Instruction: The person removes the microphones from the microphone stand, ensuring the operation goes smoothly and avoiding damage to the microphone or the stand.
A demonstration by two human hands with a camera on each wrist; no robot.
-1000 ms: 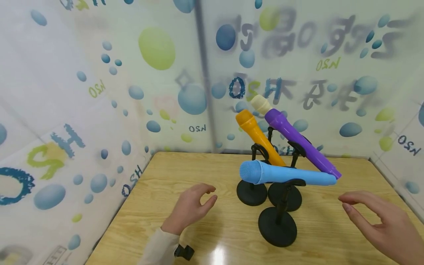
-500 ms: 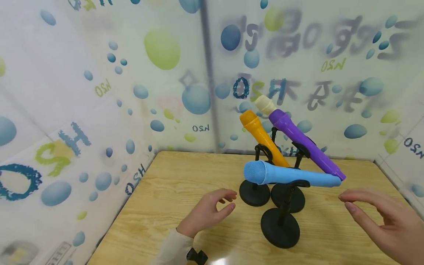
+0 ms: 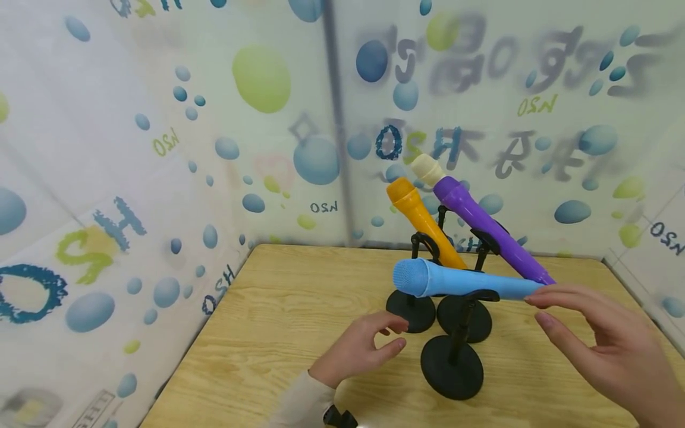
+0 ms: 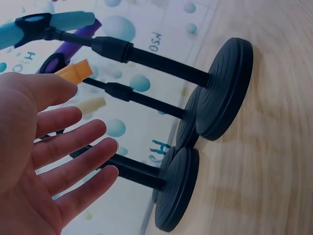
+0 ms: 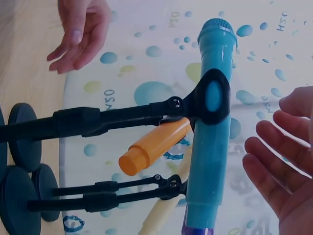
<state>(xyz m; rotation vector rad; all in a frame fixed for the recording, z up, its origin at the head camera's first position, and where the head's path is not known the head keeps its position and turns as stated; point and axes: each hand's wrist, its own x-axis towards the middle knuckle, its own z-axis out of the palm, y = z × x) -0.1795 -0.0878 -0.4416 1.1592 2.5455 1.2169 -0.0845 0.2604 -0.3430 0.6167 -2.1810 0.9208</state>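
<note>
White walls [image 3: 257, 142] printed with bubbles and mirrored "H2O" lettering enclosed the wooden table [image 3: 299, 285]. In the head view, the right hand [image 3: 618, 351], relaxed and empty, had moved up to the tail of the blue microphone [image 3: 465, 280] on its black stand [image 3: 452, 368]; the left hand [image 3: 361, 352] had come nearer the stand. The left wrist view showed loosely spread, empty fingers; the right, a gap before the microphone.

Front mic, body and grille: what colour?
Light blue all over; the front mic shows best in the head view.
</note>
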